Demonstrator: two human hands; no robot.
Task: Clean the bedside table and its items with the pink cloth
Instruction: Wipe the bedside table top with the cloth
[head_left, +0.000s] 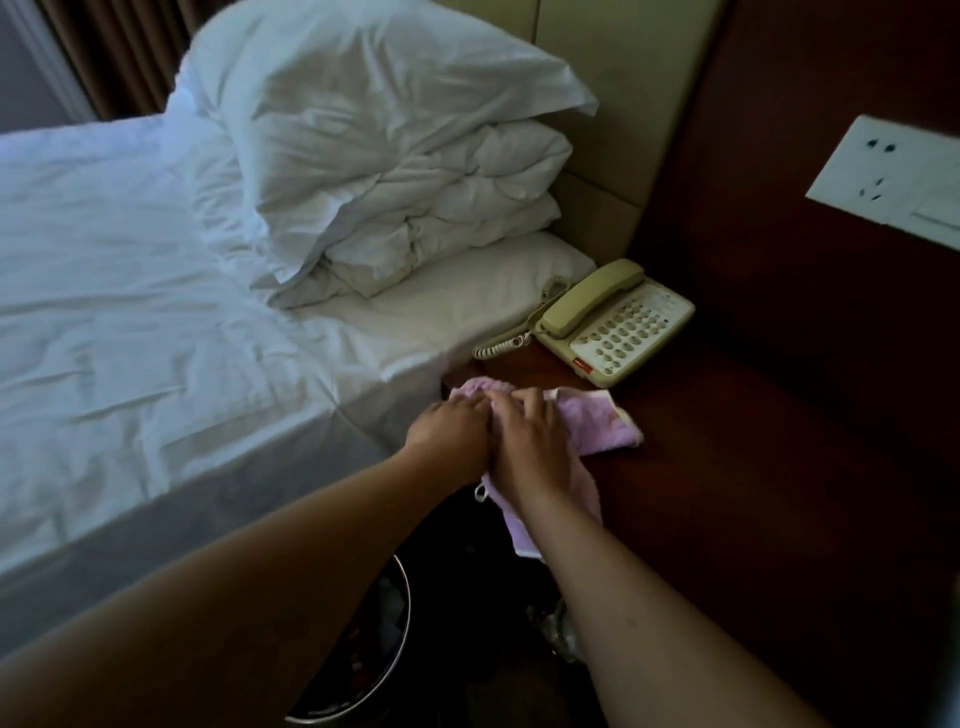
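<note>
Both hands are pressing down on the pink cloth (602, 421), which is lying on the dark wooden counter (753, 467) at its near corner beside the bed (156, 291), with one end of the cloth trailing off the counter's front edge. The left hand (452, 431) is resting on the cloth's end nearest the bed, and its fingers are mostly hidden behind the knuckles, so I cannot tell whether they are flat or curled. The right hand (524, 441) is lying just beside it, touching it, with its fingers (524, 402) laid forward close together and slightly bent over the fabric, seemingly pushing rather than pinching. The telephone (613, 322) is sitting toward the counter's back edge, a little apart from the cloth, with its coiled cord (501, 345) looping out toward the bed-side edge. That cord looks like the main risk: a forward wipe from here could be catching the loop and dragging the telephone or knocking the handset loose. The hanging end of the cloth could also be slipping off the front edge if the pressure eases, dropping toward the waste bin (374, 649) standing below. The far side of the counter appears not yet wiped, so most of the surface and the telephone itself probably remain to be cleaned.
</note>
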